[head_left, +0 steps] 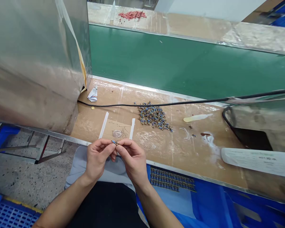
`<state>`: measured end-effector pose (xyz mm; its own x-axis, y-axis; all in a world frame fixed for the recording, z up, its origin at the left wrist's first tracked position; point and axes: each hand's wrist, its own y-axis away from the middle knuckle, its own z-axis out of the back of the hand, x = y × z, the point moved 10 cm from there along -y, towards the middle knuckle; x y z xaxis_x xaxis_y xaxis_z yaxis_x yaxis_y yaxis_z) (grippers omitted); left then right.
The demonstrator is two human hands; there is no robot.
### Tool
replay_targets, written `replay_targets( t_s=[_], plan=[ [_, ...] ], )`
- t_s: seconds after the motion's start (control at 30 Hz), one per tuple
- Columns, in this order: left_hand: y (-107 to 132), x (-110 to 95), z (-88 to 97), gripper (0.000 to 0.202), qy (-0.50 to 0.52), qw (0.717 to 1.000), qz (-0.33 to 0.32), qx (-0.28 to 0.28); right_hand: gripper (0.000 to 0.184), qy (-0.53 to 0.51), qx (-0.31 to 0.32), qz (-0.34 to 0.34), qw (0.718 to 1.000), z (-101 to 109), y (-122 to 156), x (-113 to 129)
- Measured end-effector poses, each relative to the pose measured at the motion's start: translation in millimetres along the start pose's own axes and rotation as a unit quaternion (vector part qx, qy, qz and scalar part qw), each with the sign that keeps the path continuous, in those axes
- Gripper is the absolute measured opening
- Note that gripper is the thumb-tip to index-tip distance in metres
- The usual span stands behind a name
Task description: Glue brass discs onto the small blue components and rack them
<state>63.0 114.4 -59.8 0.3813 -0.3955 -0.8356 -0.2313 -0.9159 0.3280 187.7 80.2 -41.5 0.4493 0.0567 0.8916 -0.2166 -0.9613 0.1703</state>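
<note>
My left hand [97,158] and my right hand [133,160] meet at the near edge of the workbench. Between their fingertips they pinch one small blue and brass-coloured metal part [114,142]; its exact kind is too small to make out. Just beyond my hands lies a small round, clear dish [117,133], with tiny pins [125,130] scattered beside it on a taped card. Farther off to the right is a pile of similar blue and brass parts [153,116].
A black cable [123,105] crosses the bench. A metal cabinet [38,69] stands at left, a green conveyor belt [180,63] runs behind. On the right lie a plastic bottle [256,161] and a yellowish tube [196,117]. Rows of parts [172,179] sit in a blue bin below.
</note>
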Motion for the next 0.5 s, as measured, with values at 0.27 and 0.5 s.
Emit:
replay_targets(
  t_s=[0.27, 0.5],
  plan=[
    [5.2, -10.2, 3.5, 0.03, -0.054, 0.997, -0.055, -0.015, 0.022, -0.004, -0.026, -0.008, 1.0, 7.2, 2.9, -12.9],
    [4.6, -9.9, 2.2, 0.029, -0.062, 0.997, -0.044, 0.015, 0.023, 0.052, -0.052, 0.033, 0.997, 8.5, 2.2, 5.9]
  ],
)
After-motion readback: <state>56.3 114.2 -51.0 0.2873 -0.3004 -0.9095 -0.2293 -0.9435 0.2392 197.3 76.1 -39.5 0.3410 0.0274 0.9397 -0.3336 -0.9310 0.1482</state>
